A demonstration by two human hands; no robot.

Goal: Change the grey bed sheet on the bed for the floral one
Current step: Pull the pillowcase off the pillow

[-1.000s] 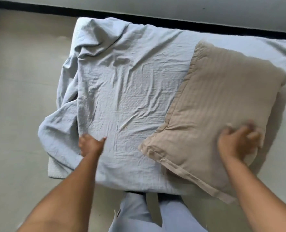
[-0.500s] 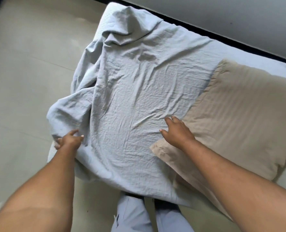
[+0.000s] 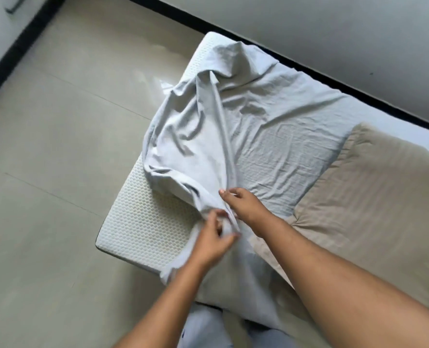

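The grey sheet lies crumpled over the mattress. Its near-left corner is off and gathered into a bunch that runs straight into both grips. The left grip has its fingers and thumb curled round the twisted end of that bunch, holding it just above the mattress edge. The right grip sits just beyond it and almost touches it, with fingertips curled onto the long raised fold of the sheet and pinching it.

From the grips that fold climbs away toward the far corner of the bed, where the cloth stands in a loose peak. To the left of the left grip the bare white mattress shows its honeycomb-textured cover. To the right of the right grip a beige pillow lies on the sheet, its near edge close under the right forearm.

Farther left of the grips lies the pale tiled floor. Beyond the bed a black skirting runs below a grey wall.
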